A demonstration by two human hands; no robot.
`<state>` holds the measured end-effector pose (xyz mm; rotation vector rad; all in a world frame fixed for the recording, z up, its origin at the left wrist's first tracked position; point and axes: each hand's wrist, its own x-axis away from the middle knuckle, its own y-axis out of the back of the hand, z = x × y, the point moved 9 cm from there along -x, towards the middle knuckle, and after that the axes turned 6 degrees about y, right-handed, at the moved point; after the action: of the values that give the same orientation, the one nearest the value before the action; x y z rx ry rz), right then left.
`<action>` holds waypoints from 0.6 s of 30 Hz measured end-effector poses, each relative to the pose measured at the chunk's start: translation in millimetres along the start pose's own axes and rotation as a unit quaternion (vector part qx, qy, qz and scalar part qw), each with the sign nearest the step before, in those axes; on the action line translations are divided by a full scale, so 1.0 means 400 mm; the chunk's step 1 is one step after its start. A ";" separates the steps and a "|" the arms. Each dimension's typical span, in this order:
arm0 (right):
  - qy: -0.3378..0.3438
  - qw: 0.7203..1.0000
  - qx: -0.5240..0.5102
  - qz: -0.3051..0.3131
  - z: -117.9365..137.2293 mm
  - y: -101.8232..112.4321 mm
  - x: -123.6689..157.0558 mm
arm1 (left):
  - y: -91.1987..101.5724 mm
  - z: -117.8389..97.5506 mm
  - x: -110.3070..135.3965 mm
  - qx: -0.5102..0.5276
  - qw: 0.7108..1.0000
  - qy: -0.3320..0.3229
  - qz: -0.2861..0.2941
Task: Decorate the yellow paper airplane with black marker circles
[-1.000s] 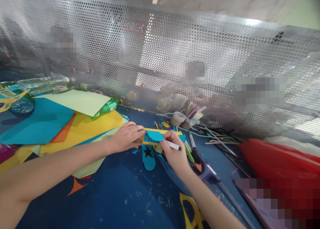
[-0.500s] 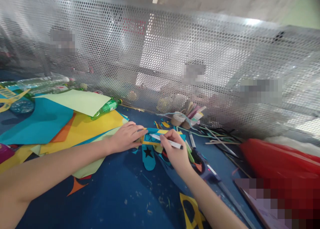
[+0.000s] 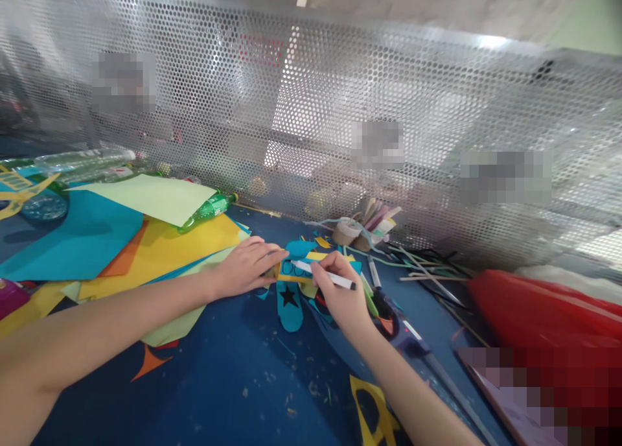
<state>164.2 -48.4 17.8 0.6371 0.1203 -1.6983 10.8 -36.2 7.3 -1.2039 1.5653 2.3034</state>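
My left hand (image 3: 250,263) lies flat with its fingers spread, pressing down the left end of a small yellow and blue paper piece (image 3: 296,269) on the blue table. Pinched in my right hand (image 3: 340,293) is a white marker pen (image 3: 326,275), its tip touching the blue part of that piece, where small drawn loops show. Just below lies a blue paper cutout with a black star (image 3: 288,301).
Large blue, yellow and pale green paper sheets (image 3: 116,235) and a green plastic bottle (image 3: 207,211) lie to the left. Tape rolls (image 3: 347,231), pens, sticks and scissors (image 3: 403,336) crowd the right, beside a red bag (image 3: 539,313). A perforated metal screen (image 3: 311,122) bounds the far side.
A blue paper flap held over the yellow piece a second ago now lies flat. My right hand turned the marker and lowered its tip onto the paper. My left hand stayed put.
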 end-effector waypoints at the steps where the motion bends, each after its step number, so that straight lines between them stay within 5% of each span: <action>1: -0.002 1.000 -0.002 0.002 -0.001 -0.002 0.000 | 0.000 0.000 0.000 0.001 1.000 0.000 -0.001; 18: -0.010 1.000 -0.016 0.013 -0.014 -0.007 0.002 | 0.003 -0.002 -0.003 -0.001 1.000 -0.005 0.001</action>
<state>163.5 -46.2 12.1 0.5949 0.1242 -1.6741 11.4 -37.1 8.7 -1.1911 1.5614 2.3099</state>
